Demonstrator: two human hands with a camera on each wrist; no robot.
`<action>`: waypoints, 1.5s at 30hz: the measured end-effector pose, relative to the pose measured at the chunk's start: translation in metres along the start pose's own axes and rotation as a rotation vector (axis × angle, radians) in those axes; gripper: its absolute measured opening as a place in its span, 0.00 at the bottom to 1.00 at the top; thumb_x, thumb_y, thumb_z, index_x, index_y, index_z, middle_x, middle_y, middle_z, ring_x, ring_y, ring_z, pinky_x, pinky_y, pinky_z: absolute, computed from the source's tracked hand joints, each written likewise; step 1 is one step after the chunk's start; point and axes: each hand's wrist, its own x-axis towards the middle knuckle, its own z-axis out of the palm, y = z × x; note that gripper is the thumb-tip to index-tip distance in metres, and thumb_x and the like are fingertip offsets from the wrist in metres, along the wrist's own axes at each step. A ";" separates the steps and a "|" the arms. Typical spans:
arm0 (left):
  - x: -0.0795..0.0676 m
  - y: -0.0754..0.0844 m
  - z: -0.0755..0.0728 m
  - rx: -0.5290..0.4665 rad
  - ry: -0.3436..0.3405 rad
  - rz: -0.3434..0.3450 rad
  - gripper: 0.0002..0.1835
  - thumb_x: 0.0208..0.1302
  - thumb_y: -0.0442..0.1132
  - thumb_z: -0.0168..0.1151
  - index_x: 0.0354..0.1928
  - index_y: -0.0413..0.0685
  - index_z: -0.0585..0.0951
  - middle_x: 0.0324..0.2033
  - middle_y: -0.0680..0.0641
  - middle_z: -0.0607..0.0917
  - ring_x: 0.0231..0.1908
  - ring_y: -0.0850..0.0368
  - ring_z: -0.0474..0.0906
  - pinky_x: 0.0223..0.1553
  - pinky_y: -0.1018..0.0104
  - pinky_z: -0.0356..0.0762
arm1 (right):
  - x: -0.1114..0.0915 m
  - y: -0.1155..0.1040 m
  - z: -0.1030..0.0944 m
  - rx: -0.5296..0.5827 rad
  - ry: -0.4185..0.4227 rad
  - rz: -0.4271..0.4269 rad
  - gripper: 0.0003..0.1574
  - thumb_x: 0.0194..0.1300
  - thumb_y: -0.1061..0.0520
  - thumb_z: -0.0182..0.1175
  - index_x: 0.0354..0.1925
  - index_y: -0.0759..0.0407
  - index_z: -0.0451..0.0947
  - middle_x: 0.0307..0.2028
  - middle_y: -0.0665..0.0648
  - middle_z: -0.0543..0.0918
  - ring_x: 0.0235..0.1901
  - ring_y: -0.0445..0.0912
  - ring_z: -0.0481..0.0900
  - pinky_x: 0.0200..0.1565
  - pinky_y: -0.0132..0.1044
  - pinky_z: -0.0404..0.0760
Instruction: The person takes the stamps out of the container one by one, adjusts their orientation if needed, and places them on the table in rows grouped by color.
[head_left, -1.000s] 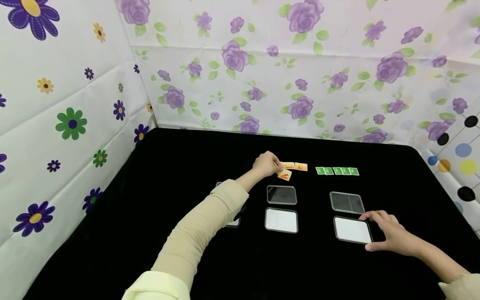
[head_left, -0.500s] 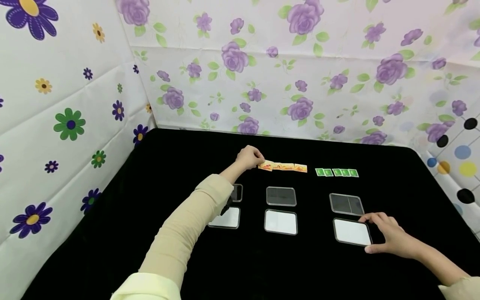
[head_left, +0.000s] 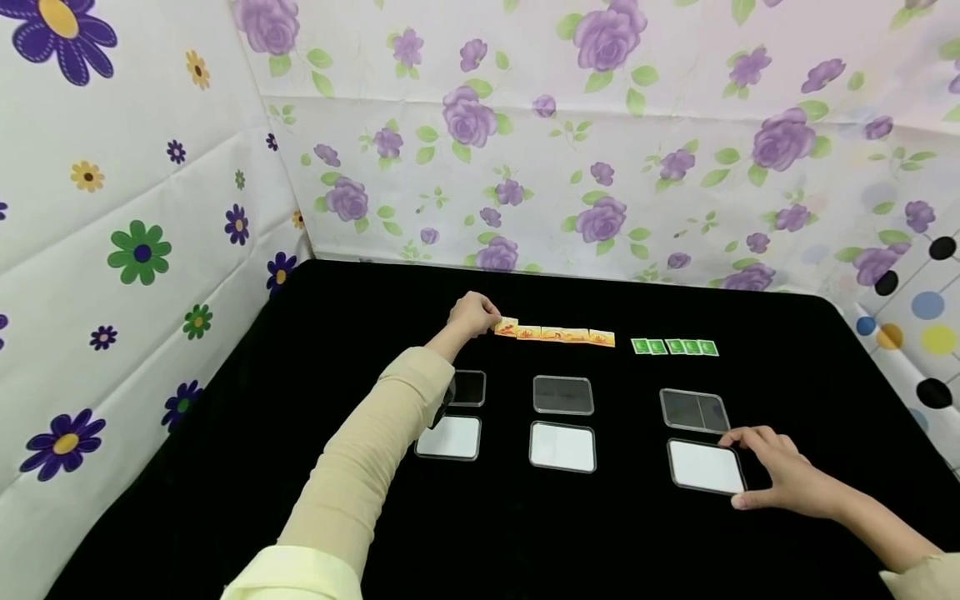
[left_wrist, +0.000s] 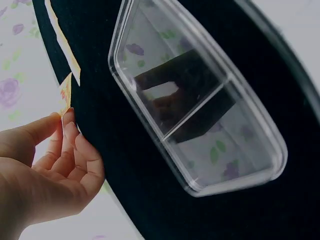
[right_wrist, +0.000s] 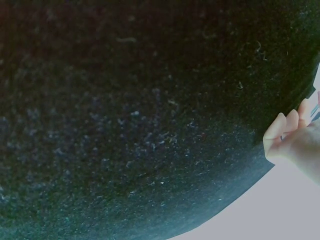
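Note:
My left hand pinches a small orange card at the left end of a row of orange cards. In the left wrist view thumb and fingertips hold the card by its edge. My right hand holds a flat clear-rimmed case with a white inside, the index finger at its far right corner and the thumb at the near one. Only the curled fingers show at the edge of the right wrist view.
Green cards lie in a row right of the orange ones. Two more white cases and three clear lids lie nearer on the black cloth. A flowered sheet hangs behind.
My left hand has moved left, laying orange cards along the row, which now reaches further left. It pinches a card at the row's new left end. My right hand stays at its case.

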 end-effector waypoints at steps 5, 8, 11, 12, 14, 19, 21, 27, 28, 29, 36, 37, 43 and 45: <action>-0.002 -0.004 0.004 0.022 0.014 -0.038 0.08 0.64 0.39 0.58 0.32 0.45 0.84 0.24 0.50 0.81 0.20 0.60 0.71 0.21 0.71 0.67 | 0.000 -0.001 0.001 -0.007 0.006 0.006 0.45 0.40 0.46 0.76 0.53 0.57 0.64 0.50 0.69 0.68 0.47 0.63 0.64 0.37 0.59 0.67; -0.003 -0.005 0.004 0.039 0.040 -0.068 0.08 0.63 0.39 0.58 0.30 0.46 0.83 0.23 0.50 0.81 0.19 0.61 0.70 0.22 0.69 0.66 | 0.000 -0.002 0.001 -0.020 0.012 0.001 0.45 0.40 0.46 0.76 0.53 0.56 0.65 0.50 0.68 0.68 0.46 0.62 0.65 0.37 0.58 0.67; -0.002 -0.004 0.005 0.055 0.072 -0.083 0.08 0.63 0.40 0.59 0.29 0.47 0.83 0.26 0.50 0.83 0.21 0.61 0.71 0.23 0.69 0.65 | 0.001 -0.003 0.000 -0.026 0.015 0.000 0.45 0.40 0.45 0.76 0.53 0.56 0.65 0.50 0.68 0.68 0.46 0.62 0.65 0.36 0.57 0.68; -0.002 -0.004 0.006 0.060 0.079 -0.084 0.08 0.63 0.40 0.59 0.29 0.47 0.83 0.27 0.50 0.84 0.22 0.60 0.71 0.23 0.69 0.65 | 0.001 -0.003 -0.001 -0.027 0.016 -0.005 0.46 0.40 0.45 0.76 0.53 0.57 0.65 0.50 0.69 0.68 0.46 0.62 0.65 0.36 0.58 0.68; 0.000 -0.003 0.007 0.078 0.089 -0.093 0.08 0.62 0.40 0.59 0.27 0.48 0.82 0.29 0.49 0.85 0.24 0.58 0.73 0.24 0.68 0.66 | 0.001 -0.003 -0.002 -0.031 0.015 0.001 0.46 0.40 0.45 0.76 0.53 0.56 0.65 0.50 0.69 0.68 0.46 0.62 0.65 0.36 0.58 0.68; 0.006 -0.002 0.011 0.123 0.115 -0.146 0.08 0.60 0.40 0.59 0.24 0.50 0.80 0.33 0.48 0.85 0.34 0.52 0.79 0.31 0.62 0.73 | 0.003 -0.003 -0.003 -0.040 0.023 0.004 0.46 0.39 0.44 0.76 0.53 0.55 0.65 0.50 0.69 0.68 0.46 0.62 0.65 0.36 0.58 0.68; 0.008 -0.002 0.013 0.130 0.124 -0.167 0.07 0.59 0.40 0.60 0.25 0.50 0.80 0.35 0.48 0.85 0.37 0.50 0.80 0.36 0.59 0.76 | 0.003 -0.004 -0.004 -0.039 0.025 0.000 0.46 0.39 0.45 0.76 0.53 0.56 0.65 0.50 0.69 0.68 0.46 0.62 0.65 0.36 0.58 0.67; 0.011 -0.001 0.018 0.140 0.117 -0.181 0.05 0.59 0.41 0.61 0.30 0.50 0.84 0.38 0.48 0.86 0.42 0.49 0.81 0.43 0.56 0.78 | 0.001 -0.003 -0.003 -0.034 0.023 0.004 0.46 0.39 0.45 0.76 0.53 0.56 0.65 0.51 0.69 0.68 0.46 0.62 0.64 0.37 0.58 0.67; 0.011 -0.001 0.019 0.146 0.115 -0.180 0.05 0.59 0.41 0.61 0.31 0.50 0.84 0.38 0.48 0.86 0.42 0.49 0.81 0.43 0.56 0.78 | 0.001 -0.003 -0.002 -0.031 0.021 0.003 0.46 0.39 0.45 0.76 0.53 0.56 0.65 0.51 0.69 0.68 0.46 0.62 0.64 0.37 0.58 0.67; 0.011 -0.001 0.019 0.150 0.114 -0.180 0.05 0.59 0.41 0.61 0.31 0.49 0.84 0.38 0.48 0.86 0.41 0.49 0.81 0.43 0.56 0.78 | 0.001 -0.003 -0.002 -0.028 0.021 0.006 0.46 0.39 0.45 0.76 0.53 0.56 0.65 0.51 0.68 0.68 0.46 0.62 0.64 0.37 0.58 0.67; 0.007 0.003 0.023 0.166 0.084 -0.172 0.06 0.61 0.40 0.60 0.32 0.49 0.84 0.36 0.47 0.86 0.37 0.50 0.81 0.39 0.58 0.78 | -0.002 -0.001 0.000 -0.011 0.010 0.024 0.46 0.39 0.43 0.75 0.53 0.54 0.64 0.51 0.69 0.68 0.47 0.62 0.64 0.37 0.59 0.67; 0.007 0.004 0.023 0.168 0.084 -0.170 0.05 0.61 0.40 0.60 0.32 0.49 0.84 0.36 0.47 0.86 0.37 0.50 0.81 0.38 0.58 0.78 | -0.003 0.000 0.000 -0.010 0.011 0.023 0.46 0.40 0.43 0.75 0.53 0.54 0.64 0.51 0.69 0.68 0.47 0.62 0.64 0.37 0.59 0.67; 0.007 0.006 0.022 0.204 0.083 -0.170 0.05 0.62 0.40 0.59 0.31 0.49 0.82 0.35 0.47 0.86 0.34 0.51 0.80 0.31 0.61 0.74 | -0.001 0.000 0.000 -0.003 0.011 0.020 0.46 0.40 0.43 0.75 0.53 0.54 0.64 0.52 0.69 0.67 0.47 0.62 0.64 0.38 0.60 0.67; 0.009 0.008 0.023 0.211 0.080 -0.179 0.05 0.61 0.40 0.59 0.31 0.48 0.82 0.36 0.47 0.85 0.35 0.50 0.80 0.31 0.60 0.73 | -0.001 0.001 0.000 -0.002 0.009 0.021 0.46 0.41 0.43 0.75 0.54 0.54 0.64 0.52 0.69 0.67 0.47 0.62 0.63 0.38 0.60 0.67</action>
